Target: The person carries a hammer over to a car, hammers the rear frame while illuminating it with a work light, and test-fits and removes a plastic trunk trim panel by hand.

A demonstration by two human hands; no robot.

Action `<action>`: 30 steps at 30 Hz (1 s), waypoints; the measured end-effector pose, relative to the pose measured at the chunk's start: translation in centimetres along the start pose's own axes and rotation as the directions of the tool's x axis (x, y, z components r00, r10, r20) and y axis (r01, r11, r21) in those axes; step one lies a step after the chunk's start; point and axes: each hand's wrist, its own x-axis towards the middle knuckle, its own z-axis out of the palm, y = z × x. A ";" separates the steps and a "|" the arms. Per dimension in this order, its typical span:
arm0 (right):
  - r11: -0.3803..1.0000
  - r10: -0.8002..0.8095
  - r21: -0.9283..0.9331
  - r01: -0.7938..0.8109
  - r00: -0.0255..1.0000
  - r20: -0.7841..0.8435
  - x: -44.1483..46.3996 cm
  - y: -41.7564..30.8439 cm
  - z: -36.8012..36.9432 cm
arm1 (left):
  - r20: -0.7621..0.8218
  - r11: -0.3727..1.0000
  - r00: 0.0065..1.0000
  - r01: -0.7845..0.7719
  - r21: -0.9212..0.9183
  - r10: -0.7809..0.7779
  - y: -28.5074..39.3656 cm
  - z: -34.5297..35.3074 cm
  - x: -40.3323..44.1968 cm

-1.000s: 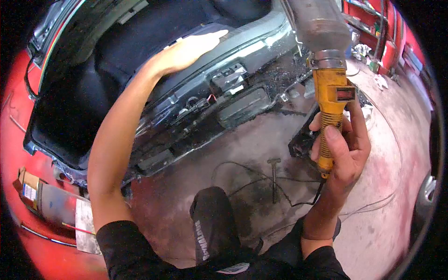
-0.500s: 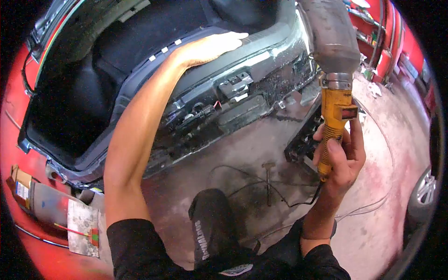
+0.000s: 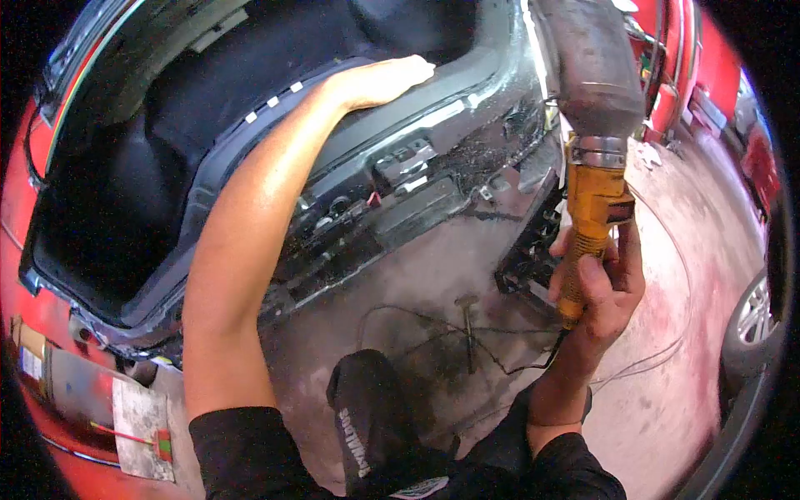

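Observation:
My left hand [image 3: 390, 82] lies on the dark trim along the trunk opening's rear sill [image 3: 467, 73], fingers stretched out and nothing visible in it. My right hand [image 3: 607, 292] is closed around the ribbed handle of a yellow corded power tool [image 3: 590, 200]. That tool points up, and a metal clamp joins its body to a wide, dark cylindrical head. The head's far end runs out of view at the top. Below my left forearm is the car's bare, scuffed rear panel [image 3: 392, 200], with a latch-like fitting [image 3: 406, 162] on it.
On the floor lie a hammer [image 3: 469, 333] and loops of black cable [image 3: 400, 310]. A dark plastic part [image 3: 529, 237] stands behind my right hand. A wheel [image 3: 750, 321] is at the right edge. Lower left, a red-handled brush-like tool [image 3: 158, 444] rests on a stained sheet [image 3: 137, 408].
The whole view has shifted a little, so the car and floor items sit slightly further left. Both hands keep nearly the same pose, the right one still gripping the tool.

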 end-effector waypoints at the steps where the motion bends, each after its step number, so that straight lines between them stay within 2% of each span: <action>1: 1.000 0.002 0.000 -0.002 1.000 -0.001 0.0 -0.1 -0.1 | 0.021 0.997 1.000 -0.017 0.071 0.015 0.4 -0.2 0.9; 3: 1.000 0.016 0.003 -0.016 1.000 -0.001 0.1 -0.3 -0.2 | 0.067 0.977 0.997 -0.047 0.208 0.034 1.5 -0.5 2.7; 4: 1.000 0.011 -0.004 -0.011 1.000 -0.008 0.3 -0.5 -0.2 | -0.032 0.954 0.966 -0.248 0.169 0.257 -0.1 1.1 4.2; 7: 0.999 0.023 -0.025 -0.024 1.000 -0.014 0.6 -0.6 -0.7 | -0.001 1.000 1.000 0.011 -0.007 -0.011 1.0 1.9 4.9; 8: 0.999 0.020 -0.024 -0.021 1.000 -0.014 0.8 -0.5 -0.9 | -0.071 0.991 0.993 -0.090 0.101 0.098 1.0 2.2 4.8; 11: 0.998 0.050 -0.036 -0.051 0.999 -0.020 0.8 -0.5 -1.2 | -0.182 0.990 0.975 -0.112 0.088 0.127 1.2 2.8 4.0; 12: 0.997 0.066 -0.048 -0.067 0.997 -0.030 0.8 -0.5 -1.4 | -0.121 0.982 0.979 -0.147 0.122 0.162 1.3 2.2 4.1; 15: 0.996 0.072 -0.053 -0.072 0.997 -0.014 0.9 -0.9 -1.5 | 0.033 1.000 0.999 0.000 -0.017 0.001 2.9 0.8 4.9; 16: 0.997 0.058 -0.053 -0.059 0.998 -0.024 0.9 -0.7 -1.6 | 0.053 0.980 0.979 0.199 -0.003 -0.198 4.4 0.6 4.8; 19: 0.998 0.038 -0.048 -0.040 0.998 -0.043 0.9 -0.3 -1.4 | -0.107 0.991 0.986 0.135 0.020 -0.132 1.9 2.2 5.8; 22: 0.999 0.033 -0.027 -0.035 0.998 -0.056 1.0 -0.5 -0.9 | -0.179 0.998 0.984 0.002 0.070 0.011 0.9 2.6 6.1; 25: 0.999 0.036 -0.009 -0.037 0.999 -0.040 0.7 -0.5 -1.6 | -0.138 0.968 0.972 -0.162 0.191 0.190 0.8 2.1 6.2; 28: 0.999 0.044 0.003 -0.044 0.998 -0.038 0.7 -1.2 -1.5 | -0.322 0.979 0.925 -0.190 0.067 0.202 1.7 3.5 5.4; 30: 0.999 0.050 -0.007 -0.050 0.998 -0.039 0.7 -1.6 -1.6 | -0.247 0.992 0.963 -0.123 -0.031 0.111 2.7 2.8 4.9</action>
